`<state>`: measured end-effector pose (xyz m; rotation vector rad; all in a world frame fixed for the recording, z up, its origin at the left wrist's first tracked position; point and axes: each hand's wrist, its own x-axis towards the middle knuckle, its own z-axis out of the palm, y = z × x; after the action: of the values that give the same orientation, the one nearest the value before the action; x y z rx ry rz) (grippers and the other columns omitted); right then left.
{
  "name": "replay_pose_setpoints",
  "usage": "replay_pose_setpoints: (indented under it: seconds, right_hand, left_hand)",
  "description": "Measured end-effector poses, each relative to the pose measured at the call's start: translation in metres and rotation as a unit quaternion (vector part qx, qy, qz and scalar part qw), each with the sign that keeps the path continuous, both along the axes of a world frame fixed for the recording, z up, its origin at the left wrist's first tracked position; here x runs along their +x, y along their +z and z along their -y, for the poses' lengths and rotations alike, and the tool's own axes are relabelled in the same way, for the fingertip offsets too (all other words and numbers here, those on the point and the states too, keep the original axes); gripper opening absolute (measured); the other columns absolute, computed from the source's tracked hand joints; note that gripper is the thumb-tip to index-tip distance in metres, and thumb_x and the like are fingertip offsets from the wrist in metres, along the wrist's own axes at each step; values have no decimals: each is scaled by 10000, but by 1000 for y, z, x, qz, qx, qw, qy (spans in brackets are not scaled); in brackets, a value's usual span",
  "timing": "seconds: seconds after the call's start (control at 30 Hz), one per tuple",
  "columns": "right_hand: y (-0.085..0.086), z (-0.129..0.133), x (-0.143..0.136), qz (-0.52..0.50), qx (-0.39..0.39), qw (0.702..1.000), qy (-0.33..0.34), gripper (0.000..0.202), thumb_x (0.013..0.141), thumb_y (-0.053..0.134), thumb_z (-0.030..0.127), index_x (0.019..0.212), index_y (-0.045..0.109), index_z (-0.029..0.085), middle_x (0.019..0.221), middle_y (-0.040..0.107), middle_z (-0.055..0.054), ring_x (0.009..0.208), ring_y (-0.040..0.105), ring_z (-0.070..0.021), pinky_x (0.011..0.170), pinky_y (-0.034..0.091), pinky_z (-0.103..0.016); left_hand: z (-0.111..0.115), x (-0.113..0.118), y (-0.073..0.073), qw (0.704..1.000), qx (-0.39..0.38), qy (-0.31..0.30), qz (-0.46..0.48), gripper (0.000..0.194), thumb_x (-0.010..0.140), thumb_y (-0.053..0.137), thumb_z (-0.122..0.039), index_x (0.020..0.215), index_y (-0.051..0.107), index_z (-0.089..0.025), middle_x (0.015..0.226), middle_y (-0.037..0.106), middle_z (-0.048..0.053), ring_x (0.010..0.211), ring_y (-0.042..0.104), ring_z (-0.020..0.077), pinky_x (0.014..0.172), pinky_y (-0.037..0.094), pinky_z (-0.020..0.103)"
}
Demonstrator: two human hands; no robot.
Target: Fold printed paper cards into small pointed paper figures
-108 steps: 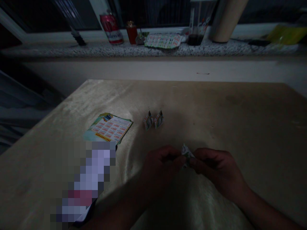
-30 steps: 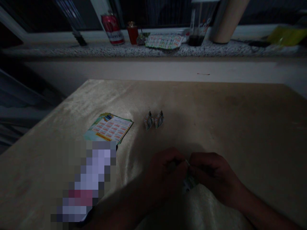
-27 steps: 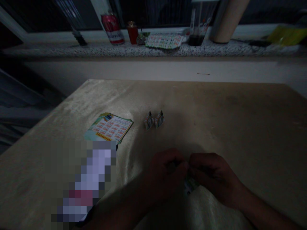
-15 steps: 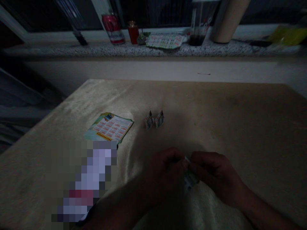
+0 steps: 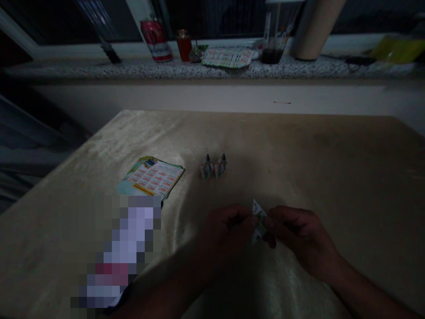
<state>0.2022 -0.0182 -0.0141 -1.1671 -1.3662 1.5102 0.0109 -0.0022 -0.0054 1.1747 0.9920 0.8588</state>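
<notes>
Fingers (image 5: 248,220) of your left hand (image 5: 226,235) and those of your right hand (image 5: 299,239) are pinched narrow on one small folded paper (image 5: 258,220), gripping it from 9 and 3 o'clock. It stands between the two hands with its pointed tip up at 12, clear of the fingertips.

Half a second ago that paper sat lower and was mostly hidden between your hands; now it is lifted and its printed face shows. Your hands have come up slightly with it.

Two finished folds (image 5: 213,167) stand side by side on the counter (image 5: 332,168) at 11 o'clock from your hands, well apart from them. A printed sheet (image 5: 151,177) lies flat at 10 o'clock. Far off at 12, a can (image 5: 156,40) stands on the sill (image 5: 133,68).
</notes>
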Motion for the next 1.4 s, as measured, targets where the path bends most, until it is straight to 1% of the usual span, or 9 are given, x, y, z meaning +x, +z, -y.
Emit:
replay_pose_setpoints:
  seconds: [0.23,0.37,0.47,0.6,0.7,0.77,0.9,1.07,1.4]
  right_hand:
    - [4,-1,0,-10,-8,1000,-17,335,961,659,417,739,685,168,615,603,5,577,517,-112,542,404,-243]
    - [5,-5,2,-58,-32,998,19,319,958,665,413,772,708,158,622,650,-14,569,570,-118,536,444,-240]
    - [6,-8,1,-64,-50,996,37,339,958,665,410,746,710,150,618,660,-21,573,591,-115,555,477,-237]
    - [5,-9,-4,-55,-32,997,-37,222,892,749,374,817,720,167,637,669,3,577,602,-104,551,505,-211]
    - [6,-7,-8,-28,8,993,-112,143,834,800,314,825,727,191,663,708,5,600,649,-114,553,537,-199]
    - [6,-5,-9,11,42,990,-132,104,834,791,291,800,750,202,700,749,-12,635,690,-131,581,565,-208]
    - [8,-1,-10,51,83,990,-101,62,825,794,266,875,796,230,800,800,-27,711,748,-167,643,611,-240]
    - [8,-1,-8,60,118,988,-74,207,789,824,217,989,795,264,864,809,-11,757,760,-167,682,625,-243]
    - [9,-2,-8,74,137,986,-66,199,845,763,200,1031,784,268,865,795,-8,747,742,-146,665,607,-222]
  left_hand:
    - [0,-1,2,1000,-15,-2,22,257,920,689,-371,797,728,-148,697,691,18,643,619,134,615,478,231]
    - [-3,1,1,995,-26,19,95,238,902,720,-391,957,757,-162,779,714,29,696,647,147,664,520,246]
    - [-4,1,0,992,-29,-14,122,197,934,696,-350,977,760,-169,787,728,30,713,673,147,695,531,249]
    - [-4,0,0,989,-25,-46,140,153,952,679,-288,954,753,-154,809,747,44,774,700,158,757,546,262]
    - [-4,0,-2,990,-19,-16,139,143,910,732,-281,981,753,-159,865,752,42,804,695,154,771,558,258]
    - [-4,0,-3,993,-19,9,116,180,875,766,-292,995,754,-158,908,757,50,837,700,166,790,567,268]
    - [-4,-1,-2,997,-24,41,63,258,810,816,-306,1012,757,-158,960,776,72,902,719,208,824,580,306]
    - [-5,-1,-1,996,-20,48,69,214,807,807,-299,983,767,-183,890,775,44,825,717,179,758,579,277]
    - [-6,-1,0,996,-16,51,70,174,817,791,-263,975,769,-194,916,789,36,873,731,185,804,581,285]
